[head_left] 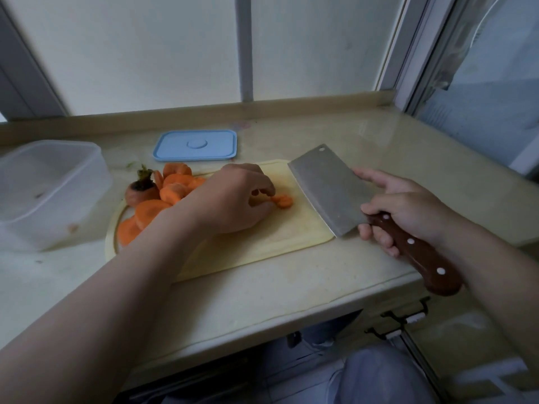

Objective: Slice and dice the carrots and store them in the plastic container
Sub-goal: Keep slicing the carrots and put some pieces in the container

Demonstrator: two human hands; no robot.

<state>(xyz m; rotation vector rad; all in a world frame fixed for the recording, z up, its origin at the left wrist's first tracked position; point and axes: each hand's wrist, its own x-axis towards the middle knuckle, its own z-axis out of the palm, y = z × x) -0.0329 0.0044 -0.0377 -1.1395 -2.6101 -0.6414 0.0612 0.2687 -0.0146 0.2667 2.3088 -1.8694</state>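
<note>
Carrot slices (175,189) lie on the cutting board (277,234), container (58,228) to its left, lid (195,144) behind it.

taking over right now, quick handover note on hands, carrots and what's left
Left hand pinches a small stack of slices on the cutting board.
Right hand grips the cleaver, blade clear of the carrot.
Slice pile and carrot top lie at the board's left end. Plastic container stands left, open, no carrot visible inside; blue lid behind the board.
Done: slicing. Left: dice, fill container.
</note>
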